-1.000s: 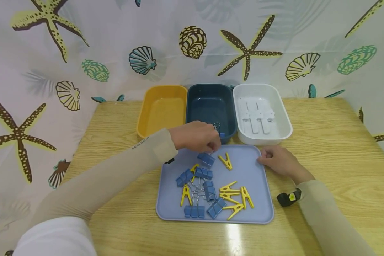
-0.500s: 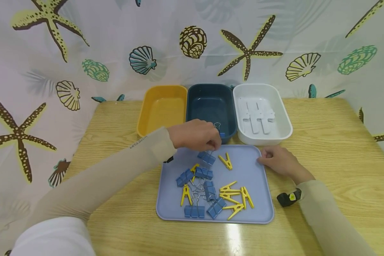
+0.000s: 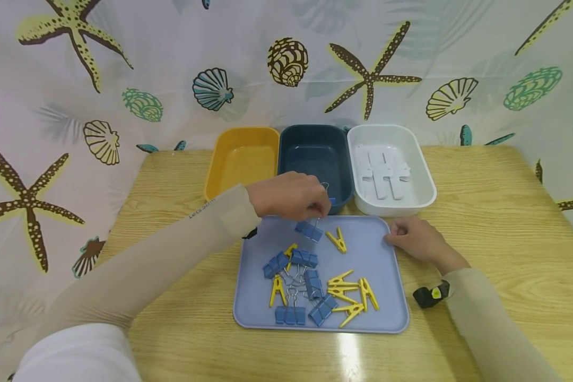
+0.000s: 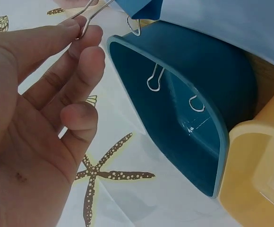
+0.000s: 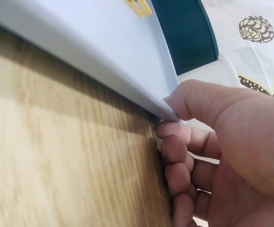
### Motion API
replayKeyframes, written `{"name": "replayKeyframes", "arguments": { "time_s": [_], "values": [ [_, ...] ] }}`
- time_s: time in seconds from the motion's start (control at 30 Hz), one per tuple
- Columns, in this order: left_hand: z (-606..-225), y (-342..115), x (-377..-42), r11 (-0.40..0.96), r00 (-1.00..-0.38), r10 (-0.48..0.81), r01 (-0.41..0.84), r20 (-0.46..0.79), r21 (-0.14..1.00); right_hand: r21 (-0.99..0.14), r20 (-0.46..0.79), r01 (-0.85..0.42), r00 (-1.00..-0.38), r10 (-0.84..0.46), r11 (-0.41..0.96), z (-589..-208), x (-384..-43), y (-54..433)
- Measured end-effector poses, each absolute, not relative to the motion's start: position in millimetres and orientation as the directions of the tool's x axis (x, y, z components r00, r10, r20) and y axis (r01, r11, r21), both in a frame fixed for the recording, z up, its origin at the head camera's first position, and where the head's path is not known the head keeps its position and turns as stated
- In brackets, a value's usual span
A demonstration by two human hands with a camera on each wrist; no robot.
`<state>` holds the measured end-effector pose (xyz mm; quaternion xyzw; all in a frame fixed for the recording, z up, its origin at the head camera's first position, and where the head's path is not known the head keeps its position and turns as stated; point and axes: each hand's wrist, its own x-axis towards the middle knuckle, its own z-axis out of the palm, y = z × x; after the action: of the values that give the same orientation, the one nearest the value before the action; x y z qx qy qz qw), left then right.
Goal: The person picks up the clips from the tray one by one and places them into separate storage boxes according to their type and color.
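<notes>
My left hand pinches a blue binder clip by its wire handle, above the far part of the light-blue tray. In the left wrist view, thumb and forefinger grip the wire handle, close to the dark teal bin. My right hand holds the tray's right rim near its far corner; the right wrist view shows the thumb on top and curled fingers at the edge. On the tray lie several blue binder clips and several yellow clothespins.
Behind the tray a yellow bin, the teal bin and a white bin stand side by side. White plastic pieces lie in the white one. Wire handles show inside the teal bin. A patterned cloth hangs behind the table.
My left hand has risen slightly toward the bins, lifting the binder clip a little with it. The right hand and the tray stay where they were.
</notes>
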<state>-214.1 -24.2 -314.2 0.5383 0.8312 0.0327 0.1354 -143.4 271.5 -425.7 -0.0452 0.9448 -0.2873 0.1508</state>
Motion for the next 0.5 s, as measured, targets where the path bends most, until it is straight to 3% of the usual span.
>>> {"name": "replayKeyframes", "arguments": {
  "time_s": [0.5],
  "values": [
    [-304.7,-23.4,-214.5,0.44,-0.404,0.891,0.88,-0.209,0.177,-0.549,-0.261,0.006,-0.951,-0.166,0.836,-426.0,-144.1,271.9]
  ]
}}
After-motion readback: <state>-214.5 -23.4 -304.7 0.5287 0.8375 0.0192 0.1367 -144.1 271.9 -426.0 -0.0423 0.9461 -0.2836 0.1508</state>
